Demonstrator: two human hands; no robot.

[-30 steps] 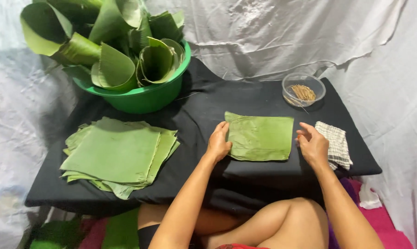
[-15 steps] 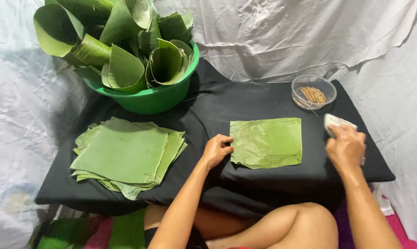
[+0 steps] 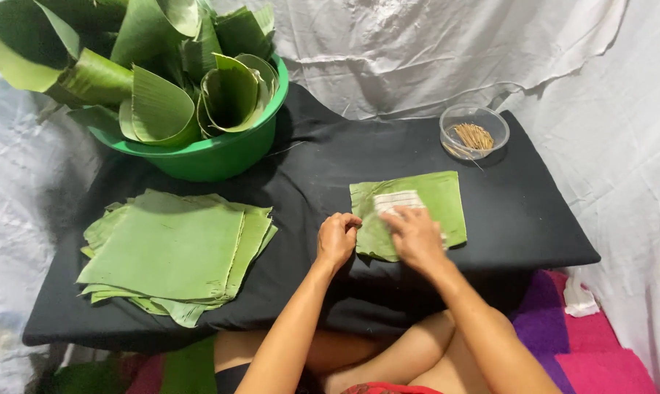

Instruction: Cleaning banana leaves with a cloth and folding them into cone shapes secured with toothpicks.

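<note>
Green leaf square (image 3: 425,201) lies near the desk's (image 3: 534,219) front right edge; our left hand (image 3: 337,239) pins its corner, loosely curled, while our right hand (image 3: 416,235) grips a checked cloth (image 3: 394,201) on it. We judge the wiping barely begun, with the leaf stack (image 3: 173,252) at the front left waiting.

Black-covered table (image 3: 534,226): green basin (image 3: 220,157), leaf stack (image 3: 173,252), single leaf (image 3: 439,197) (flat), glass bowl (image 3: 474,131).

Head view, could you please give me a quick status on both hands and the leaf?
Left hand pinning leaf square at its left edge. Right hand pressing checked cloth onto it. Nothing blocking; leaf stack lies apart to the left.
</note>
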